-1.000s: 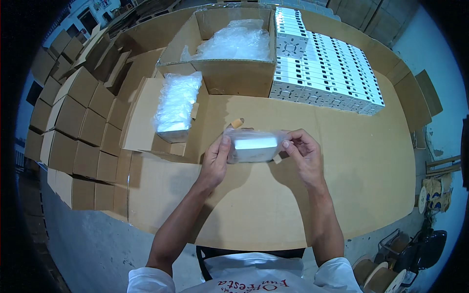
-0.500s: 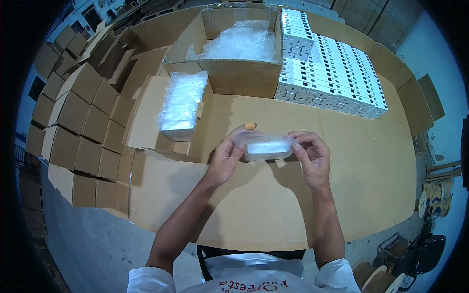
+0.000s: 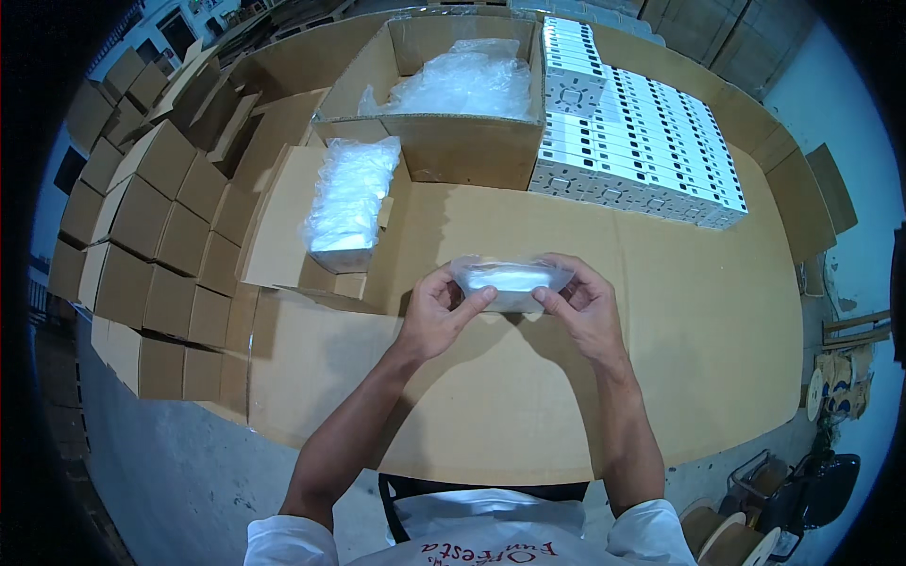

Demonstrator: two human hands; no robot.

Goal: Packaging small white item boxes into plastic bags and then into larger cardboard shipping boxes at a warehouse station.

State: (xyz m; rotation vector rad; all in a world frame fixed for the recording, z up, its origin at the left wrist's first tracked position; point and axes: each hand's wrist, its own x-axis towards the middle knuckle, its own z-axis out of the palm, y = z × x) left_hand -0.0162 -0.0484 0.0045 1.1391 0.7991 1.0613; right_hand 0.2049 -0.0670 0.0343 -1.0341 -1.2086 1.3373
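Between my hands is a white, flat piece in a clear plastic bag, held up over the cardboard-covered table. My left hand grips its left end, thumb on the near face. The right end is pinched by my right hand, its thumb also on the near face. The fingers behind the bag are mostly hidden. To the left of my left hand, a row of bagged white pieces stands packed in an open small carton.
A large open carton holding clear plastic bags stands at the back. Right of it are stacked white units with black square openings. Several brown boxes are piled at the left. The cardboard tabletop has raised edges at the back.
Both hands have shifted their grip, and the thumbs now press the near face of the bag. My right hand has moved slightly left, and the bagged piece has tilted.
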